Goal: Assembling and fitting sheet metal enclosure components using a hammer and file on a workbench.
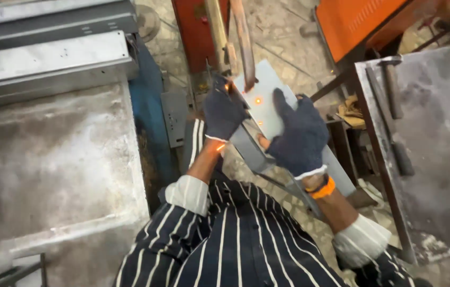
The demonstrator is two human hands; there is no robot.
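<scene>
Both my hands wear dark knit gloves. My left hand [223, 111] grips the left edge of a long grey sheet-metal piece [265, 101] near its far end. My right hand [299, 135] lies flat on top of the same piece, fingers spread, pressing it down. The far end of the metal piece sits under the copper arms of a spot welder [244, 37]. Orange sparks and glowing spots show on the metal by my left fingers. My striped sleeves fill the lower middle.
A worn grey metal table [49, 159] lies at left, with folded metal channels [49, 58] stacked at its far side. Another metal bench [437, 149] with a hammer [389, 87] stands at right. An orange machine [358, 21] is at the back right.
</scene>
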